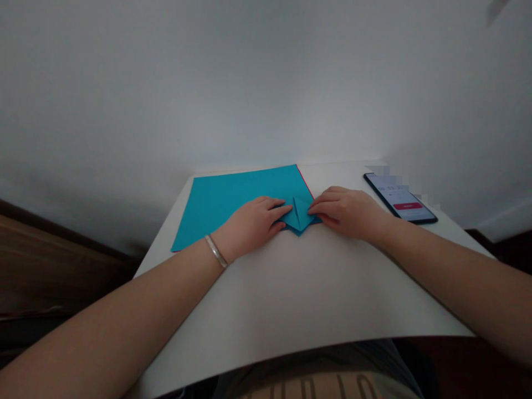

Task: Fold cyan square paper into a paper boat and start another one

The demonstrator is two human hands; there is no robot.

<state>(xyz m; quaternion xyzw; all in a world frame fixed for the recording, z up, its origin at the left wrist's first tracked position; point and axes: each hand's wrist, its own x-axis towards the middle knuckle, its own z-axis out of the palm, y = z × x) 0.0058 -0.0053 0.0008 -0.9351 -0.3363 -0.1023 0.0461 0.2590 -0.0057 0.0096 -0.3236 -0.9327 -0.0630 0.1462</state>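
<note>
A small piece of folded blue paper lies on the table between my two hands, with a crease running down its middle and a point toward me. My left hand has its fingers on the paper's left side, thumb and fingertips pressing at the edge. From the other side, my right hand pinches the paper's right corner. Fingers cover both outer corners. A large blue sheet with a thin red edge lies flat behind and left of the folded piece, partly under my left hand.
The white table stands against a pale wall. A phone with a lit screen lies at the back right, beyond my right forearm. Brown wooden furniture is to the left. The table's front edge is close to my body.
</note>
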